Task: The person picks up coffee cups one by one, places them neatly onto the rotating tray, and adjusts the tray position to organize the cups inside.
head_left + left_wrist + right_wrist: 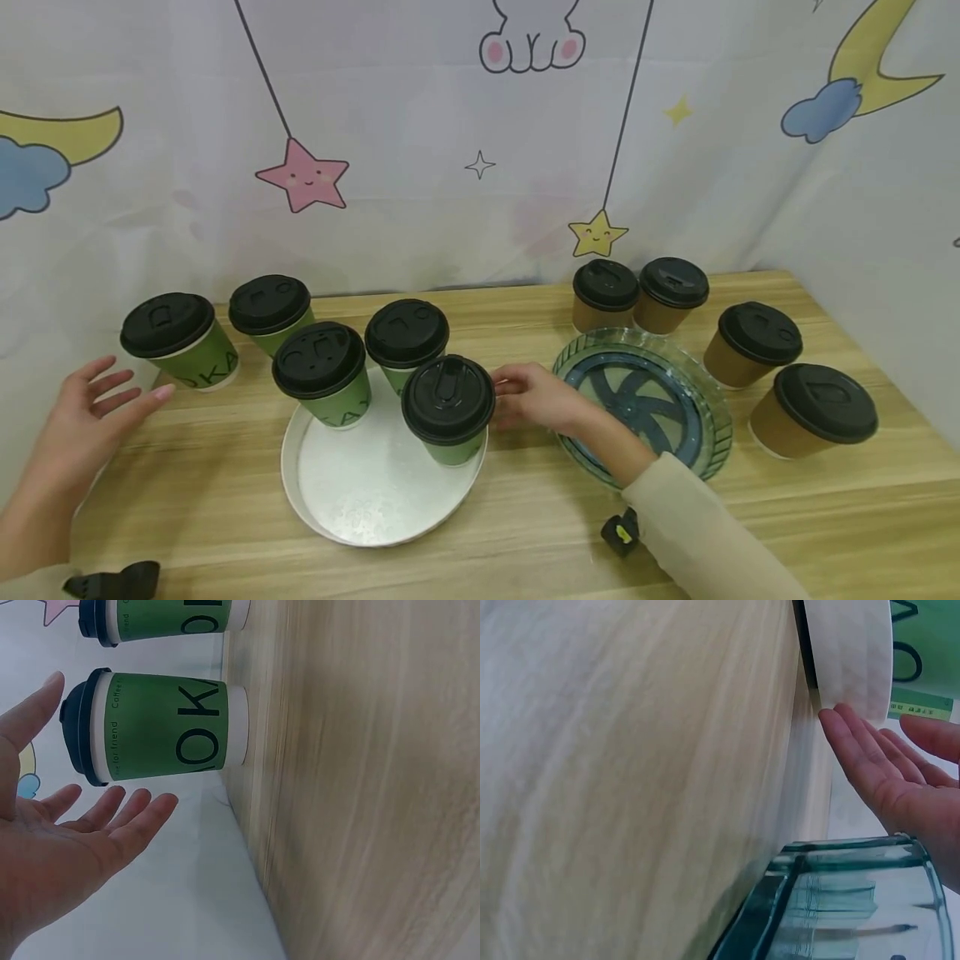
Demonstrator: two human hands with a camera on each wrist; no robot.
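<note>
My left hand (93,421) is held with fingers spread beside a green paper cup with a black lid (191,350). In the left wrist view, that green cup (161,727) stands just past the thumb and fingers, apparently untouched. My right hand (536,398), its fingers extended, is at the right edge of a round white tray (360,508). Seen from the right wrist, the fingertips (840,727) are close to the tray's side wall (851,660); contact is unclear. Three green lidded cups stand on the tray, the nearest cup (450,408) right beside this hand.
Another green cup (272,308) stands behind, at the left. A greenish clear glass dish (716,417) lies under my right forearm. Several brown lidded cups, including a large near one (795,421), stand around its far and right sides. A patterned curtain (420,125) hangs behind the table.
</note>
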